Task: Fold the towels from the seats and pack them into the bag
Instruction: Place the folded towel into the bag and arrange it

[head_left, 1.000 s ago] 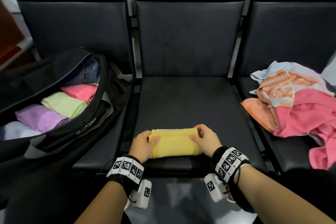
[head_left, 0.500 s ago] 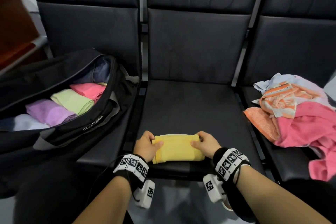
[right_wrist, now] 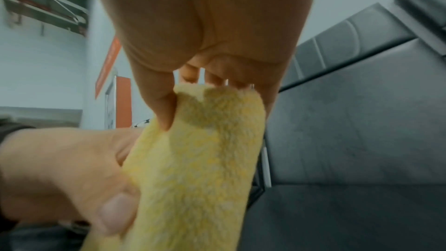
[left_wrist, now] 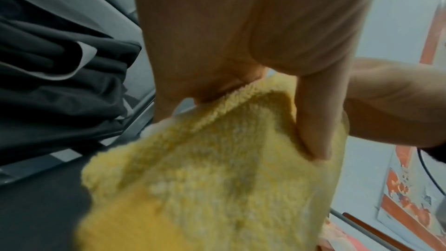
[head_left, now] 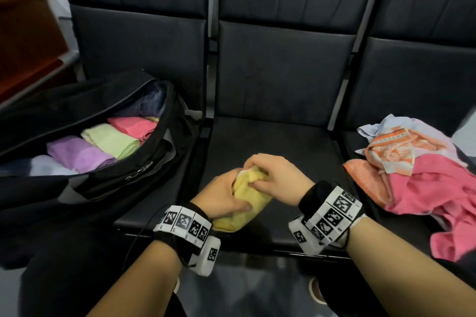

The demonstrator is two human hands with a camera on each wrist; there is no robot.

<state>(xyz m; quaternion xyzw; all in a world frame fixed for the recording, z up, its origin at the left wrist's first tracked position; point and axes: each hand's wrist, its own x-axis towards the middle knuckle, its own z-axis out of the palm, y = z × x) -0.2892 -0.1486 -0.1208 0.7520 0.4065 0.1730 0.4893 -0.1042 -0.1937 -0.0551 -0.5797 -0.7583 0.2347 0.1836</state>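
A folded yellow towel point(head_left: 248, 197) is lifted off the middle seat point(head_left: 273, 141), turned lengthwise between both hands. My left hand point(head_left: 221, 195) grips its near left side, thumb across the top. My right hand point(head_left: 270, 177) pinches its far end with curled fingers. The left wrist view shows the yellow towel point(left_wrist: 217, 178) under my thumb. In the right wrist view the yellow towel point(right_wrist: 198, 159) hangs from my fingertips. The open black bag point(head_left: 123, 177) lies on the left seat, holding folded purple point(head_left: 77, 154), green point(head_left: 110, 140) and pink point(head_left: 132, 126) towels.
A loose heap of unfolded towels lies on the right seat: a pink one point(head_left: 438, 193), an orange one point(head_left: 365, 180) and an orange-patterned one point(head_left: 391, 152). Black seat backs point(head_left: 283, 59) rise behind. A brown cabinet point(head_left: 23, 33) stands at the far left.
The yellow towel lay flat and crosswise at the seat's front edge with a hand at each end. Now both hands have gathered and lifted it, turning it lengthwise and slightly leftward.
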